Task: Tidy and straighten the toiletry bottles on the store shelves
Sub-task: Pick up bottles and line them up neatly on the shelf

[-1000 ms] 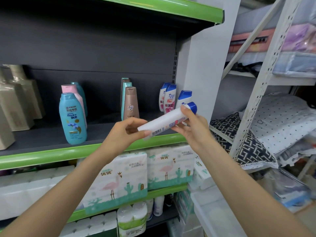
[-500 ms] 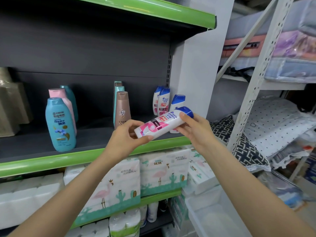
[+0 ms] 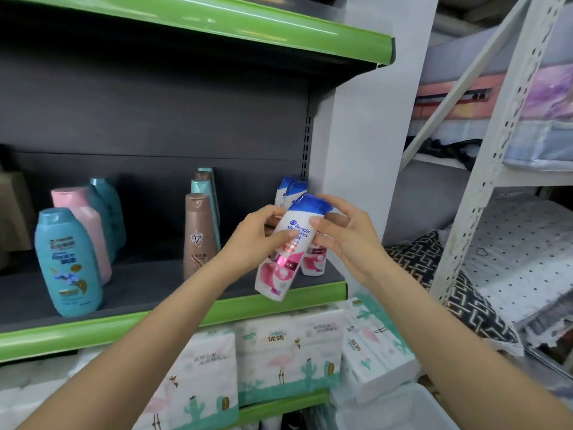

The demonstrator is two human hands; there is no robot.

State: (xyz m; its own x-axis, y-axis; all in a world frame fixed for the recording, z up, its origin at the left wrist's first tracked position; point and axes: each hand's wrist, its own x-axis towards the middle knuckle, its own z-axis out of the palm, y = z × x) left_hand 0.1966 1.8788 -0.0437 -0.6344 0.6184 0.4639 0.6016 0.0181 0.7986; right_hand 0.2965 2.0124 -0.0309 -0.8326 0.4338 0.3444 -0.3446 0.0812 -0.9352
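Holding one white-and-pink shampoo bottle (image 3: 286, 252) at frame centre, above the green shelf edge (image 3: 173, 318): left hand (image 3: 257, 240) pinches its middle, right hand (image 3: 344, 237) grips near the blue cap. Long axis near vertical, cap up and tilted slightly right, label facing camera. Matching bottles (image 3: 293, 189) stand just behind it.

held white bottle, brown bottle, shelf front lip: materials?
White shampoo bottle, held in both the left hand and right hand: likely glossy plastic, with highlights on its blue cap and printed label. Brown bottle: probably plastic, satin pearly sheen. Green shelf lip: smooth, semi-gloss with a long highlight; painted metal or plastic, can't tell.
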